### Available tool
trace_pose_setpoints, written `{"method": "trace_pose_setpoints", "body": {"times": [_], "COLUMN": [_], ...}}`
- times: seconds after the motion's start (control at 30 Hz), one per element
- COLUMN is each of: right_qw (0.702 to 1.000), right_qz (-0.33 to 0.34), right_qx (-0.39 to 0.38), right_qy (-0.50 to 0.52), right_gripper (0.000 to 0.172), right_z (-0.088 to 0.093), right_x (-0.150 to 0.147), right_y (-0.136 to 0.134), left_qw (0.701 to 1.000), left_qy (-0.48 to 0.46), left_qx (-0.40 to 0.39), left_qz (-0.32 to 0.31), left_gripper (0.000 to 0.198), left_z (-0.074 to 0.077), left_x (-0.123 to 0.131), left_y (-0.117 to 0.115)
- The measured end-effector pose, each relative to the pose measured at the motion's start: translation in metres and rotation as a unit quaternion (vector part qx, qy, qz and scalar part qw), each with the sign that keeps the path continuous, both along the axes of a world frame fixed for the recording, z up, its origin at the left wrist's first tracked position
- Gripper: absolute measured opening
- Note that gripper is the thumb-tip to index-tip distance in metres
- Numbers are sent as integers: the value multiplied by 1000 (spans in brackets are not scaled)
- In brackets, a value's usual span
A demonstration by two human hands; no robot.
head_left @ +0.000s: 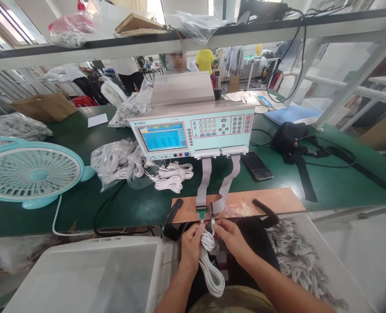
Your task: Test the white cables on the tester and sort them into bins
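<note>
head view looks down on a long green workbench (131, 208), with a pale tester unit (193, 130) standing mid-bench and a turquoise desk fan (33, 171) off to the left. a copper-coloured board (261, 202) lies at the near edge, two grey ribbon cables (206, 178) dropping from the tester to small sockets on it. bagged white cables (118, 161) and a loose bundle (173, 176) sit just beside the tester; a phone (256, 166) lies to its right. smallest, at the near edge: the coiled white cable (211, 265) hangs between both hands. the left hand (191, 245) is closed around one plug end at the socket, the right hand (232, 237) pinches the other end likewise. the cable looks light, limp and a little slick (best gripped at the stiff plug bodies, not the cord).
</note>
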State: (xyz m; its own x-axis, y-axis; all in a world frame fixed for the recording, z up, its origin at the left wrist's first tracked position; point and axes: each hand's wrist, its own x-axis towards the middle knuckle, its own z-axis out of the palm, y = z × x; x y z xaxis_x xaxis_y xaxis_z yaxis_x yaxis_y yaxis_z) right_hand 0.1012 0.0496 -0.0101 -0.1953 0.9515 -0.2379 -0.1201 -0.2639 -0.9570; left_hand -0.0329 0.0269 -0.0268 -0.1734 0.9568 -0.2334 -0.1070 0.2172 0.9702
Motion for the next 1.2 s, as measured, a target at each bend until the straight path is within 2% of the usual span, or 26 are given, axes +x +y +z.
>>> {"method": "trace_pose_setpoints", "body": {"times": [0.3,0.53,0.73,1.03,1.2], "right_qw": [999,998,998,998,997], "right_qz": [25,23,21,14,23], "right_qx": [-7,-56,-40,-34,-29], "right_qy": [23,27,52,59,63], "right_gripper": [37,43,43,42,41], "right_z": [-3,-21,-33,-21,-23], "right_x": [-4,-6,-6,-11,-11], "right_y": [1,5,4,0,1], "left_qw": [999,999,999,999,999], "left_qy": [-40,1,7,29,19], "left_qx": [-8,16,32,43,32], "left_qz": [22,33,4,-11,0], "left_gripper": [39,51,51,47,45], "left_z": [-16,-5,0,2,6], "left_x": [5,4,4,4,7], "left_y": [5,10,10,11,8]}}
